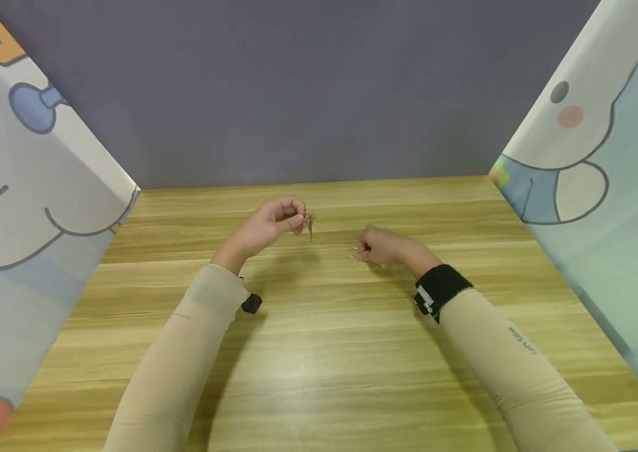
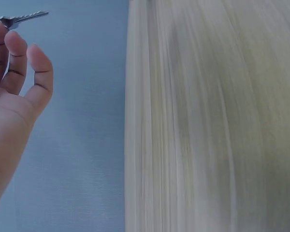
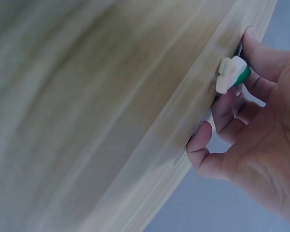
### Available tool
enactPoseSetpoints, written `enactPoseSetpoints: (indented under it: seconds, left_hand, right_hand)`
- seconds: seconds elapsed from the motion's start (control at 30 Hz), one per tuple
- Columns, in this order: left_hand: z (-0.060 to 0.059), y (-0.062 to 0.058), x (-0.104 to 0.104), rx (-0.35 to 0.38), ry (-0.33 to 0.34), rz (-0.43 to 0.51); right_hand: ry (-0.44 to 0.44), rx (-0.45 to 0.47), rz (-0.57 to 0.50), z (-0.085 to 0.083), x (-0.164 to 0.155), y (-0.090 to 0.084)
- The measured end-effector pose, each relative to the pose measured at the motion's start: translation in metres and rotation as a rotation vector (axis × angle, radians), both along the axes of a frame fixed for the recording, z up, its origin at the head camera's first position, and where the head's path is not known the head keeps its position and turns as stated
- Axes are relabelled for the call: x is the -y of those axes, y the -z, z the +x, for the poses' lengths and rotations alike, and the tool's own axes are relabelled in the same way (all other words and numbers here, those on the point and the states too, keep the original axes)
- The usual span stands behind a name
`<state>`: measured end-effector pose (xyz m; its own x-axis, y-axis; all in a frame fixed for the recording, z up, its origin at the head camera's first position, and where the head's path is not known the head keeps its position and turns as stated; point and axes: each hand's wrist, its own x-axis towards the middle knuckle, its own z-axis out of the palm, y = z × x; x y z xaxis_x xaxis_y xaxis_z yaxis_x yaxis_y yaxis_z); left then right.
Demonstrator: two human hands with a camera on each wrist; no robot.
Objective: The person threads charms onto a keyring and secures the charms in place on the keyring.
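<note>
Head view: left hand fingers pinch a key hanging blade-down; right hand grips a ring.

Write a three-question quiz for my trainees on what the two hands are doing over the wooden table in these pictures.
1. True or false: the left hand pinches a small silver metal key above the light wooden table.
2. Which hand holds the small white-and-green charm? A) left B) right C) neither
3. Fill in: a black strap is worn on the ____ wrist.

Key
1. True; the key hangs from its fingertips.
2. B; the right hand has its fingers curled round the charm, with a thin metal ring beside them.
3. Right.
</note>
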<state>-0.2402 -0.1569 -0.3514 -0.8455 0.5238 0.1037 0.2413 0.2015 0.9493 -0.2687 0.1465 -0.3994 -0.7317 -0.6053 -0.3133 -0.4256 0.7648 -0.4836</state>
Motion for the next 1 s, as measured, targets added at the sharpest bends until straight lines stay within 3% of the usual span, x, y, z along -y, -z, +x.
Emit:
enactPoseSetpoints:
  seconds: [0.23, 0.4, 0.57, 0.73, 0.87, 1.0]
  left_hand:
    - [0.001, 0.000, 0.002, 0.004, -0.018, 0.077]
    - [0.002, -0.004, 0.002, -0.003, -0.013, 0.158]
    - [0.002, -0.004, 0.001, 0.018, -0.043, 0.299]
    - [0.003, -0.004, 0.000, 0.021, -0.073, 0.408]
    - [0.004, -0.005, -0.003, -0.001, -0.066, 0.397]
    - [0.003, -0.007, -0.007, -0.037, -0.122, 0.282]
  right_hand:
    - [-0.024, 0.059, -0.070, -0.003, -0.014, 0.001]
    - [0.103, 0.163, -0.209, -0.007, -0.034, -0.001]
    - [0.195, 0.171, -0.348, -0.009, -0.043, -0.007]
    - [0.232, 0.178, -0.481, -0.007, -0.039, -0.013]
    - [0.241, 0.176, -0.501, -0.001, -0.031, -0.022]
    - [0.234, 0.168, -0.494, 0.004, -0.023, -0.033]
